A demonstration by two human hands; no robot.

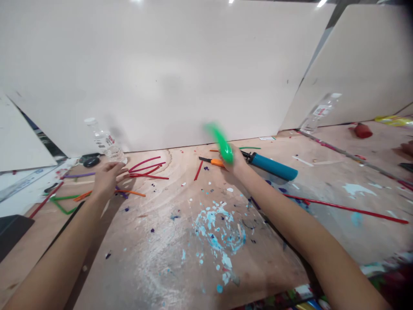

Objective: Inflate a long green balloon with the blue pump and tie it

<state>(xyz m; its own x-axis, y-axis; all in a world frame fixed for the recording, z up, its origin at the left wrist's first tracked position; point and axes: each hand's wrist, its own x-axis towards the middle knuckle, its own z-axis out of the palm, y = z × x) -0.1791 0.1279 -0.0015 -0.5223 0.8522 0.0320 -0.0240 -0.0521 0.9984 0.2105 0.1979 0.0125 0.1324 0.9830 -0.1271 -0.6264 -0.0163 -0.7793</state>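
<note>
My right hand (237, 162) is closed round a green balloon (226, 148), whose upper end is smeared by motion. Just right of that hand lies a blue hand pump (274, 166). An orange utility knife (217, 162) rests at its left, partly hidden behind it. Above the table's left side is my left hand (109, 177), fingers stretched and a little apart. Its fingertips are close to several thin red uninflated long balloons (146, 168); whether they touch is unclear. Under and beside it lie orange strips (132, 192) of the same kind.
A clear bottle (105, 140) stands behind my left hand, another bottle (319, 114) at the right. White panels (161, 73) rise behind the table. Paint flakes (222, 237) dot its surface. A long red balloon (348, 207) stretches rightward. Another person's hand (407, 148) shows at the right edge.
</note>
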